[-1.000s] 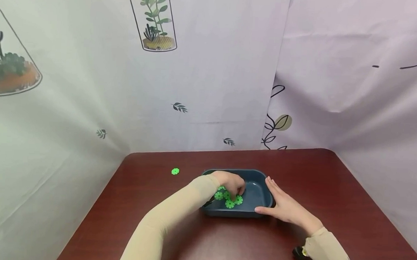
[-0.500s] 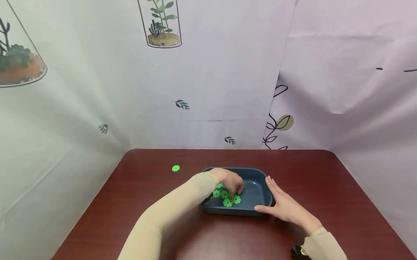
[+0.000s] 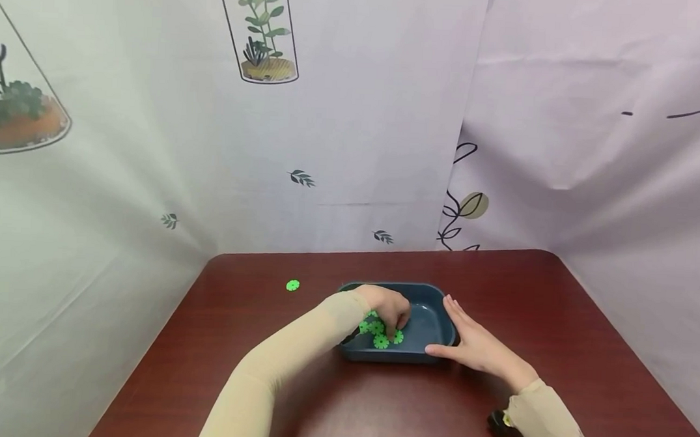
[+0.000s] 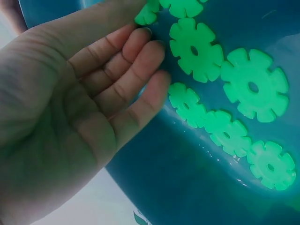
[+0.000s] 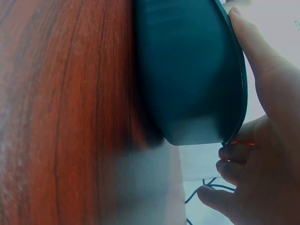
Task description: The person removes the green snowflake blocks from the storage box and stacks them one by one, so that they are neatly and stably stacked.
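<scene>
A dark blue rectangular tray [image 3: 393, 357] sits on the table. Inside it lie several flat green notched plastic discs [image 4: 255, 85], toy pieces with a small hole in the middle. My left hand [image 3: 386, 305] reaches down into the tray's left half. Its thumb tip is at a tilted green disc [image 4: 148, 14], which it seems to pinch; the index finger is hidden, and the other fingers are loosely curled. At the tray's right end, my right hand [image 3: 479, 345] rests spread, thumb on the near rim and fingers along the outer wall [image 5: 192, 75].
One more green disc [image 3: 292, 285] lies on the reddish-brown table [image 3: 500, 277], left of the tray and towards the back. White printed cloth [image 3: 360, 114] hangs behind and on both sides. A black strapped device [image 3: 499, 420] sits at the right wrist.
The hands and the tray keep nearly the same places. The discs beside the left hand shift very slightly, and the head view sways a little.
</scene>
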The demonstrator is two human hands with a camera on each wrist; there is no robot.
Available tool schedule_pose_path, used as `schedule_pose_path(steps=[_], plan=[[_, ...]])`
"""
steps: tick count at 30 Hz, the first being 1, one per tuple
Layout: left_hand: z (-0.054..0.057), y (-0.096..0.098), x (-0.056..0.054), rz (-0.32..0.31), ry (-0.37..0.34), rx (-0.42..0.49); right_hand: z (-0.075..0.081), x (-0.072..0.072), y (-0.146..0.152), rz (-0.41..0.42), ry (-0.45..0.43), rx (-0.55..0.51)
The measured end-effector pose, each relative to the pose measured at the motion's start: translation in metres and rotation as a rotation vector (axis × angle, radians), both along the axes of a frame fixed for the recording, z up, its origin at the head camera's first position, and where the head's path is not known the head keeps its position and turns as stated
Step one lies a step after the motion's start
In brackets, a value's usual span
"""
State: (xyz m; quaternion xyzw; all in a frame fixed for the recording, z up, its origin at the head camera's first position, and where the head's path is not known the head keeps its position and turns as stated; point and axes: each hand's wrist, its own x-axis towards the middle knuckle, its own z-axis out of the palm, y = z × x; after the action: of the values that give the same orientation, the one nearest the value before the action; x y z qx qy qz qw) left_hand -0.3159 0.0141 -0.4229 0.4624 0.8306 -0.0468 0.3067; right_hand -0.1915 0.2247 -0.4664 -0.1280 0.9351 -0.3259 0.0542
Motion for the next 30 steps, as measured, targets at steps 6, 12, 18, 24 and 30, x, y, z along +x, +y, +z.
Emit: schedule_pose_path(steps=[6, 12, 18, 24, 30], plan=[[-0.001, -0.001, 0.002, -0.002, -0.012, -0.020, 0.000, -0.001, -0.002, 0.012, 0.006, 0.000], [-0.001, -0.003, 0.005, 0.005, -0.018, -0.012, -0.002, 0.002, -0.003, 0.009, -0.014, -0.011], [0.000, -0.006, 0.003, 0.041, -0.073, 0.059, -0.005, 0.002, -0.002, 0.006, -0.013, -0.015], [0.011, -0.010, -0.004, 0.124, -0.120, 0.189, -0.003, 0.001, -0.001, 0.011, 0.009, -0.003], [0.027, -0.013, -0.017, 0.119, -0.066, 0.333, 0.000, 0.000, 0.001, 0.010, 0.015, -0.002]])
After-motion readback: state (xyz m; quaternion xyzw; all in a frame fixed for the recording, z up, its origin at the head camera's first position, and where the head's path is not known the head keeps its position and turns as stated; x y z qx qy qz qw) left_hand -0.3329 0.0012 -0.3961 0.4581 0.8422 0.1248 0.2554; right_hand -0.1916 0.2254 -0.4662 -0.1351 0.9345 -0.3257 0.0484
